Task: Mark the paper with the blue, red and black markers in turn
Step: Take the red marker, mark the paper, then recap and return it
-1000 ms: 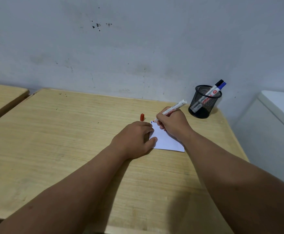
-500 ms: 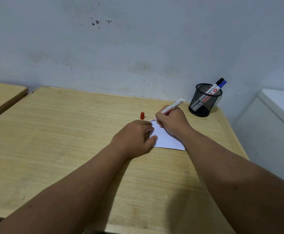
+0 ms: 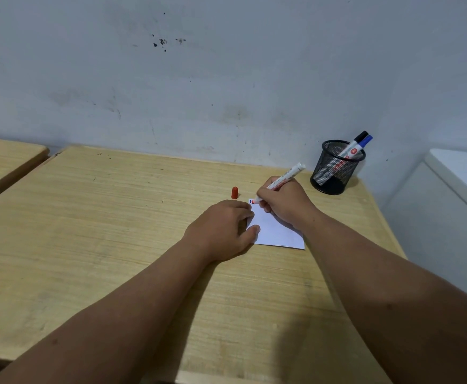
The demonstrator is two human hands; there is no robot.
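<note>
1. A wooden bench (image 3: 116,217) stands against a scuffed pale wall.
2. The left hand (image 3: 221,231) lies flat, fingers loose, pinning the paper (image 3: 276,231) so it stays put.
3. The right hand (image 3: 285,200) has its fingers clenched round the red marker (image 3: 285,177), tip on the paper's far corner beside a blue mark (image 3: 251,201).
4. The red cap (image 3: 235,192) stands just beyond the left fingers; the cup (image 3: 335,167) with the blue and black markers stands past the right fingers, nothing between.

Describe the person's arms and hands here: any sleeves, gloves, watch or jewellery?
Both forearms are bare to the frame edge, with no sleeves showing. The left hand and right hand wear no gloves, and no watch, ring or bracelet is visible.
</note>
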